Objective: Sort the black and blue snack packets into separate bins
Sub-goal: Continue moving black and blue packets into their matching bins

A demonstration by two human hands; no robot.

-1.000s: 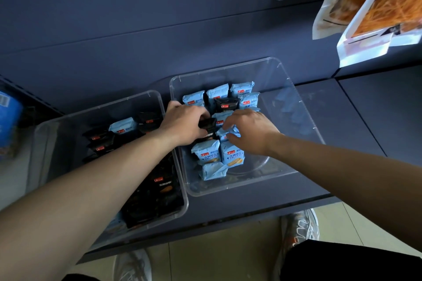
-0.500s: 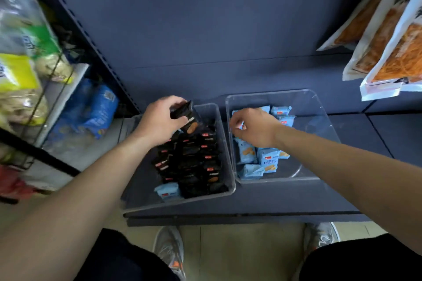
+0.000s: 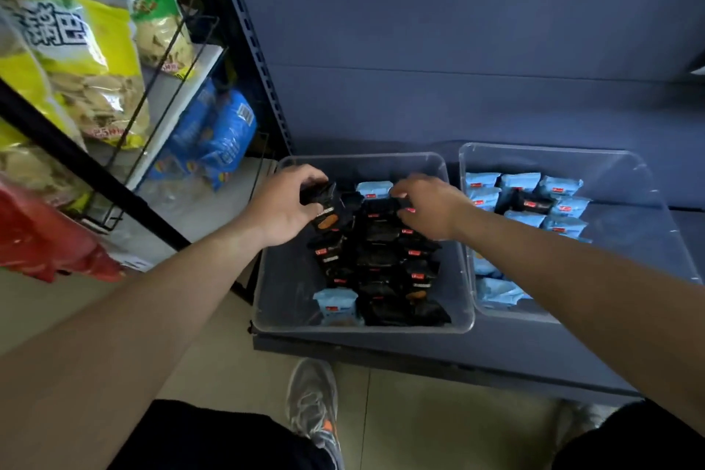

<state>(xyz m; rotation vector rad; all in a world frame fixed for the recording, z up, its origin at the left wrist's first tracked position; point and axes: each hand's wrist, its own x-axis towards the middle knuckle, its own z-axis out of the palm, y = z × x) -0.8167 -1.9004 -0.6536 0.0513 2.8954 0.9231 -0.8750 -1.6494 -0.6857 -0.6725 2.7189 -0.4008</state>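
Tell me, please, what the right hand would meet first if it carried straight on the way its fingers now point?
Most likely the light blue snack packet at the far end of the left clear plastic bin. The right hand points its fingertips at that packet's near edge; whether they already touch is unclear.

Only "25" shows in red on the yellow snack bag (image 3: 95, 88); other print is unreadable.

Both hands reach into the left clear bin (image 3: 456, 240): the left hand (image 3: 284, 208) grips a black packet (image 3: 324, 202), the right hand (image 3: 429, 206) rests curled on the black pile. 2 blue packets (image 3: 337, 303) lie among them, while the right bin (image 3: 648, 179) holds blue ones plus 1 black.
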